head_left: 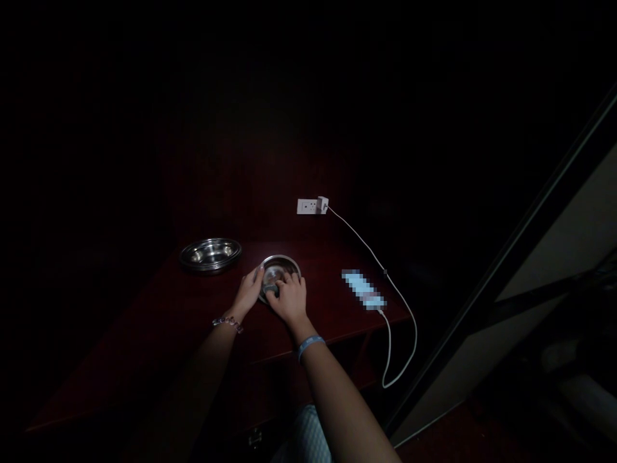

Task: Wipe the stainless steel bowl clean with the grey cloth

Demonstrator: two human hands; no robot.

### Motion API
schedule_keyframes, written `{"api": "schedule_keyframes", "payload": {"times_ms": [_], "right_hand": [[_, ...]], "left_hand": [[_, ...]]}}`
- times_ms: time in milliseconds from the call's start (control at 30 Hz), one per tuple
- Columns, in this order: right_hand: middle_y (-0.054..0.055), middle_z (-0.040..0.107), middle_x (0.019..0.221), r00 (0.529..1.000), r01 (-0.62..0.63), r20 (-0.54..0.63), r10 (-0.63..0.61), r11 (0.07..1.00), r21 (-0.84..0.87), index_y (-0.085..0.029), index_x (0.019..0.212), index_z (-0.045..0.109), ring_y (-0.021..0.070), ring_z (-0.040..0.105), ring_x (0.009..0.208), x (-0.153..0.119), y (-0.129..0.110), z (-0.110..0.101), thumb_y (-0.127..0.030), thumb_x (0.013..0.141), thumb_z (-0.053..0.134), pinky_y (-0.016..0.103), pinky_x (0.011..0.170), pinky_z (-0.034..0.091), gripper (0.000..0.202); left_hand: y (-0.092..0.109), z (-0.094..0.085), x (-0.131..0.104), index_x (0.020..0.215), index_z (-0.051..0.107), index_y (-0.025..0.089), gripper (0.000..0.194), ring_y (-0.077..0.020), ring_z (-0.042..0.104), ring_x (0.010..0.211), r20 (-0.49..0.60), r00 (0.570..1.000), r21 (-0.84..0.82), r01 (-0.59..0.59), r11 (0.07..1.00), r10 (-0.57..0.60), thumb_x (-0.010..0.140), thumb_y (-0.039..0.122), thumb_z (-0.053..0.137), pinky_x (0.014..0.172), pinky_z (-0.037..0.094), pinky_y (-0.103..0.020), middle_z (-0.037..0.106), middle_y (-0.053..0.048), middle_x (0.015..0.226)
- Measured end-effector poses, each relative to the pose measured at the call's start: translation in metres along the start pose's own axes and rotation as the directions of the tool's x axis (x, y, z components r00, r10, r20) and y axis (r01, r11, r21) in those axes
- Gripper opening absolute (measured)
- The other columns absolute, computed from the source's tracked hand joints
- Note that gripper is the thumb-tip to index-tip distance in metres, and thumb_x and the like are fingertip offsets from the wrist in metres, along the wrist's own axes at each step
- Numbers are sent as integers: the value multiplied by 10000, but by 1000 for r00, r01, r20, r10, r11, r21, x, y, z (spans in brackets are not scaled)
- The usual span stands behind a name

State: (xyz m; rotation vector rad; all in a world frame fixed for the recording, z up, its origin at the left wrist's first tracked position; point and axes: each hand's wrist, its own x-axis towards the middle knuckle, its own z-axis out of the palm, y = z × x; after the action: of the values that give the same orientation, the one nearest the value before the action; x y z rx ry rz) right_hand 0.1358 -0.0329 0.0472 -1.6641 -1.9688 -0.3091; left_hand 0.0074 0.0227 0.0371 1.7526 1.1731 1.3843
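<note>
A small steel bowl (279,259) is tilted up over the dark red tabletop, its shiny inside facing me. My left hand (247,293) grips its left rim, thumb on the inner edge and fingers behind the wall. Inside the bowl is my right hand (290,298), its fingers bent and pressed toward the inner surface. A small greyish patch of something (270,289) shows by the right thumb; dim light and the fingers hide what it is. A beaded bracelet is on my left wrist, a blue band on my right.
Steel plates or shallow dishes (211,256) stand stacked at the back left of the tabletop (193,321). To the right lies a lit phone (362,289) on a white cable (415,331). The cable droops past the front edge and runs to a charger (322,204) in the wall socket.
</note>
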Motion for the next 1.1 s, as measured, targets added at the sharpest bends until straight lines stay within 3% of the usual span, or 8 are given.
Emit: {"api": "schedule_keyframes", "payload": {"times_ms": [267,467,600,733,967,1100], "right_hand": [[204,635,1198,995,-92,-46,89,994,-65,-106,1030,713,325,481,1180,-2,-4,-1,-345,881,531,489,1011,323,334],[225,610,1199,984,-158,-91,151,984,-84,-77,1190,622,319,483,1137,-1,-3,1,-265,904,503,480,978,351,362],[221,580,1249,992,-110,-63,106,992,-63,-66,1310,548,312,459,1166,0,0,2,-271,935,467,481,1003,330,435],[171,566,1275,998,-50,-28,49,998,-29,-127,1378,510,295,447,1169,0,3,1,-291,932,486,458,1018,320,476],[98,550,1280,996,89,9,-89,996,18,-264,1349,558,274,434,1147,-2,5,-2,-323,918,519,439,1018,308,437],[80,544,1298,993,113,40,-114,993,20,-284,1320,582,265,434,1154,-3,3,-4,-358,920,514,431,1033,289,412]], "left_hand": [[0,0,0,1131,687,134,619,-272,672,995,26,1000,-3,8,1000,-8,898,603,358,929,493,-354,744,-121,1070],[-3,1,2,1092,689,113,639,-257,674,943,46,999,-9,19,1000,-19,890,622,360,887,505,-345,752,-106,995],[-5,3,2,1081,694,124,643,-253,674,961,45,999,-31,19,999,-17,866,646,386,916,495,-346,752,-113,1008],[-6,3,2,1103,690,122,654,-260,671,980,58,998,-20,-11,1000,12,870,648,379,938,488,-360,751,-119,1025],[-9,3,2,1153,670,124,684,-266,659,1046,46,999,-53,0,999,3,866,670,375,983,467,-369,734,-128,1093],[-8,2,2,1114,676,111,700,-268,666,1022,43,999,-47,-3,999,5,867,681,354,969,476,-381,733,-137,1077]]}}
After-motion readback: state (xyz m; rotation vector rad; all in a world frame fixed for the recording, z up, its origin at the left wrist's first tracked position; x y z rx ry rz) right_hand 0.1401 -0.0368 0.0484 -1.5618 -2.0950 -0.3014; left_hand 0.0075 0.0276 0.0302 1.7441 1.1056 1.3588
